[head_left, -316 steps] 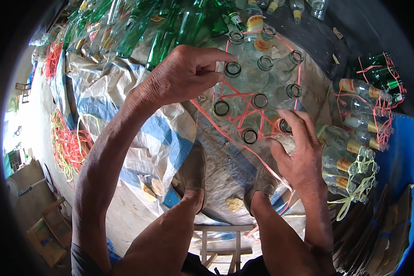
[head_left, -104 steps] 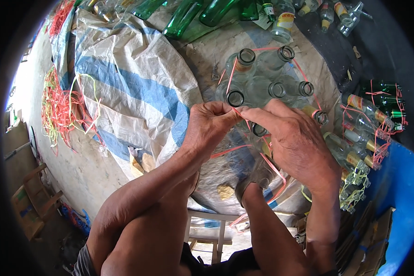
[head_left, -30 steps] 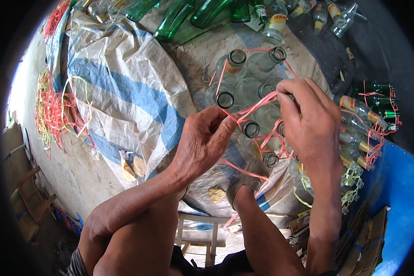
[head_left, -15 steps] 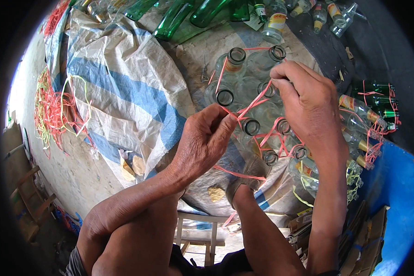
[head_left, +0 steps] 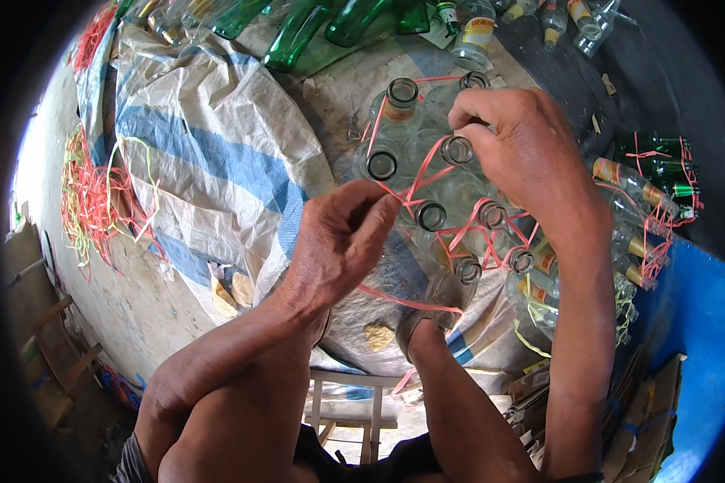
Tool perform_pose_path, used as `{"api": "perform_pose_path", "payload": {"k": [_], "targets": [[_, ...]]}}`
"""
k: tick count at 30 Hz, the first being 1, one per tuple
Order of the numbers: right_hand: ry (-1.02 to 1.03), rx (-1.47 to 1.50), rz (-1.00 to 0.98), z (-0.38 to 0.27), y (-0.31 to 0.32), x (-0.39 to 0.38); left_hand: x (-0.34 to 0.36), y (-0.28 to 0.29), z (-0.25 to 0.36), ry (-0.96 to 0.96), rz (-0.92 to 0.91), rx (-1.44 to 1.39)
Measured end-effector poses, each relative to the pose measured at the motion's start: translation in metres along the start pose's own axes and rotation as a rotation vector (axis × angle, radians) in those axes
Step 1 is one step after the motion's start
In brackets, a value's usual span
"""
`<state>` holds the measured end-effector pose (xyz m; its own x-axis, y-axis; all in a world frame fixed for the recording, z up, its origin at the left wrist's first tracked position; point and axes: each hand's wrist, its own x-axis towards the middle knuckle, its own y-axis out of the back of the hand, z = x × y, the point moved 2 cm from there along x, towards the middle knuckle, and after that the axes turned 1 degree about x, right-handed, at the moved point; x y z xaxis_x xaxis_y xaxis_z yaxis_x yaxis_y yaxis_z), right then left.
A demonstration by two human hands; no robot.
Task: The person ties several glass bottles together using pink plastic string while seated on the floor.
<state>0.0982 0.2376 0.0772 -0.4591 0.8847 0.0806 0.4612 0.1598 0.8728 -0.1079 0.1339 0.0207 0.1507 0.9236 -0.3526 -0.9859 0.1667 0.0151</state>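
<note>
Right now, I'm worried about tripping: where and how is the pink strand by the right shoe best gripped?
Probably pinch the pink strand mid-length, from above: it is thin, and that stretch shows uncovered between the left hand and the right shoe; its left end is hidden near that hand.

Head-worn fisheye, facing down, clear bottles [head_left: 459, 191] near.

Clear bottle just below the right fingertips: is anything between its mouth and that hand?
Nothing visible stands between the right hand and the bottle mouth; whether they touch is unclear. Pink twine runs to it from the left hand.
</note>
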Motion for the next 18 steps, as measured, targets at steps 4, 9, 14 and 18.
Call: {"api": "perform_pose_path", "payload": {"k": [4, 9, 14, 18], "targets": [[0.022, -0.072, 0.079, -0.004, -0.007, -0.011, -0.002, 0.009, 0.008, -0.048, 0.048, 0.076], [-0.075, 0.062, 0.251, -0.044, -0.013, -0.06, -0.007, 0.018, 0.012, -0.12, 0.076, 0.191], [-0.141, -0.006, 0.232, -0.066, -0.028, -0.093, -0.004, 0.017, 0.019, -0.171, 0.037, 0.317], [-0.144, -0.063, 0.255, -0.067, -0.049, -0.086, -0.004, 0.02, 0.016, -0.155, 0.043, 0.326]]}}
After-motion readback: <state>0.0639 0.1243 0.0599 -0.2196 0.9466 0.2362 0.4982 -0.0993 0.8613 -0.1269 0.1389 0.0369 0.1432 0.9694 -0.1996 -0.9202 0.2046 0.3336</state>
